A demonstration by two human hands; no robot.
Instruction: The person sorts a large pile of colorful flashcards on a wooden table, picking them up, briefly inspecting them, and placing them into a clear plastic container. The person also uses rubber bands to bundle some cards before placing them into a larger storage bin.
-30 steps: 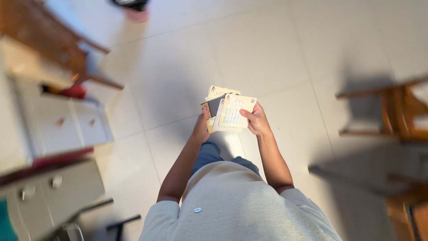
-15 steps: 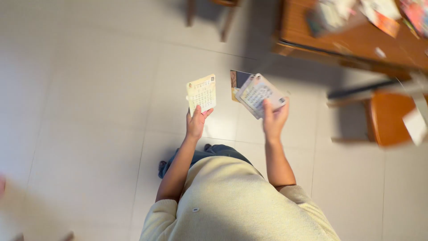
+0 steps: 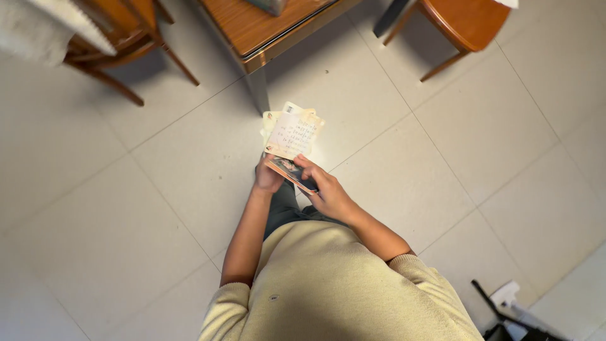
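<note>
The single head-worn camera looked steeply down the person's front toward the floor (image 3: pixel 442 164). It sat close above both forearms. A table (image 3: pixel 259 28) edged the top.

A fanned stack of cream printed cards (image 3: pixel 291 131) sits between both hands, above the floor tiles. A darker picture card (image 3: pixel 291 172) with an orange edge lies under the stack's lower edge, tilted.

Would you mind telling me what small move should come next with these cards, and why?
Probably square the cards into one stack: they are fanned unevenly, the left hand grips from below, and the right hand pinches a lower card that sticks out sideways.
</note>
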